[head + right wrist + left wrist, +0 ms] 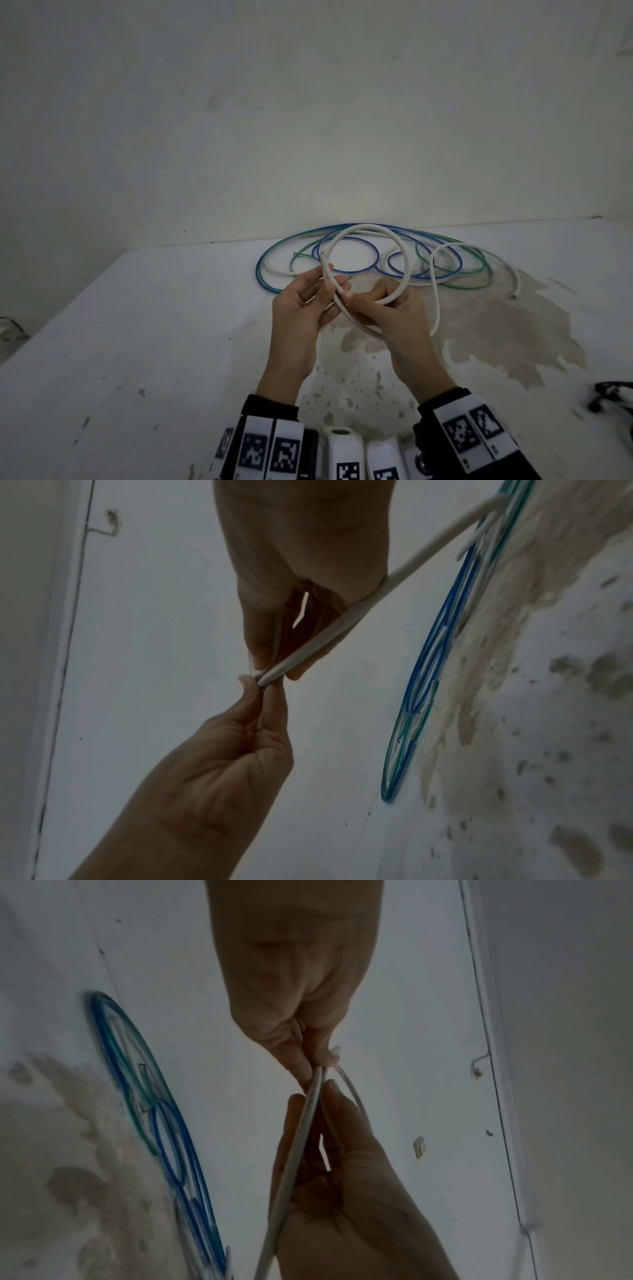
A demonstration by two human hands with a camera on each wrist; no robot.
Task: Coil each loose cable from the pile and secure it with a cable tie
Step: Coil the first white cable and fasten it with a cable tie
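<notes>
A white cable is held up above the table as one upright loop. My left hand pinches the loop's left side near its free end. My right hand grips the loop's bottom, where two strands overlap. The rest of the cable trails right and ends on the table. In the left wrist view my left hand and right hand meet on the white cable. The right wrist view shows my right hand round the white cable, with my left hand pinching it. I see no cable tie.
Loose blue cable and green cable lie in wide loops on the white table, near the wall. A brown stain spreads under and right of my hands. A black object lies at the right edge.
</notes>
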